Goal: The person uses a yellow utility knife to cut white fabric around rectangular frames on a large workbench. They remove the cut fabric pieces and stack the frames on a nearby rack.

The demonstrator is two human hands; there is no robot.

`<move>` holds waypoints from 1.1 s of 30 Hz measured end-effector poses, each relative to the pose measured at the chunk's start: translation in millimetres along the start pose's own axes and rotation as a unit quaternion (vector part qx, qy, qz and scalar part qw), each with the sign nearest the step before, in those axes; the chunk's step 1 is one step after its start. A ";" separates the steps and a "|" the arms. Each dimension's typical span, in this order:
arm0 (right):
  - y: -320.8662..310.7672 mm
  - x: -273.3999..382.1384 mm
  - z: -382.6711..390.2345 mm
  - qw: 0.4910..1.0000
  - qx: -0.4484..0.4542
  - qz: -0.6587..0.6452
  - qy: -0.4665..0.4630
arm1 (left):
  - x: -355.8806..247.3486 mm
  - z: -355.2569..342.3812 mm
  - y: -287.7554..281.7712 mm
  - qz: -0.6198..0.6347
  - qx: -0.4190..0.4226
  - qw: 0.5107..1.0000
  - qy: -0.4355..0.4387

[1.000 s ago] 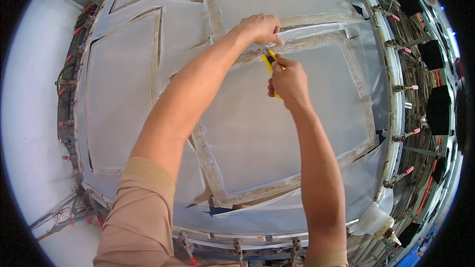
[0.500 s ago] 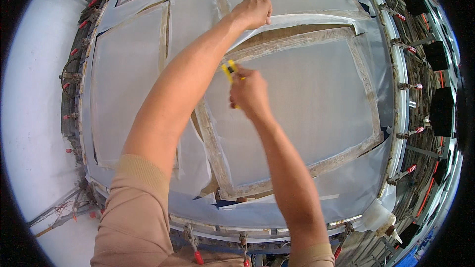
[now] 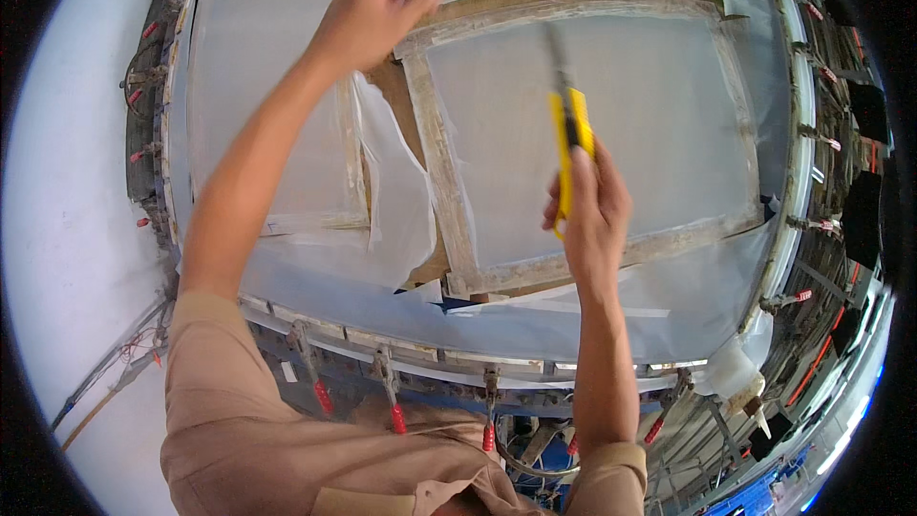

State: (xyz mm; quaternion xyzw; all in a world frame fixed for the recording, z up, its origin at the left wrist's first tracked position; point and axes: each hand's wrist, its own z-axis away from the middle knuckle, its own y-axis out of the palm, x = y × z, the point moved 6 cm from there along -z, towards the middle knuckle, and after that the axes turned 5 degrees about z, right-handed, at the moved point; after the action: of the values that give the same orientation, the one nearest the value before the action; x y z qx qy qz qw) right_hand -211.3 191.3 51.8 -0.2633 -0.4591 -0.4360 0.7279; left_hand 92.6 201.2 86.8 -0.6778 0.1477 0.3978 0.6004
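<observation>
One knife (image 3: 563,134), farther from left hand (image 3: 368,19)

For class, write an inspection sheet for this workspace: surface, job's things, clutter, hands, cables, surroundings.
Surface: translucent sheeting, bordered by brownish strips.
Job's things: yellow utility knife, blade out, blurred.
Clutter: loose sheeting flap, ragged edge, beside the left strip.
Right hand: grips the knife.
Left hand: raised, blurred; nothing seen in its fingers.
Cables: thin reddish wires, lower left; too small to trace.
Surroundings: red-handled clamps along the edges; white area at left.
</observation>
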 end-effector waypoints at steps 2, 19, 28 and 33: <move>-28.4 -0.1 31.2 0.996 -0.065 -0.014 -0.058 | 14.2 67.0 6.3 0.058 0.069 0.994 -0.064; 90.7 3.4 24.1 0.775 0.165 0.589 -0.157 | 57.2 154.7 34.0 -0.254 0.112 0.961 -0.012; 87.2 -15.6 47.4 0.616 0.299 0.726 -0.055 | 58.4 139.4 36.4 -0.248 0.080 0.965 0.014; 39.3 15.0 94.0 0.799 0.256 0.541 -0.058 | 27.7 176.1 24.4 -0.141 -0.030 0.989 0.041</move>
State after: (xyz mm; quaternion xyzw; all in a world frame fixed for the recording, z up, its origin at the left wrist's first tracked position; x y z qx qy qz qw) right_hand -215.2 277.9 107.3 -0.2981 -0.3785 0.1778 0.8580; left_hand 30.0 367.2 56.6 -0.7254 0.0636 0.2854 0.6232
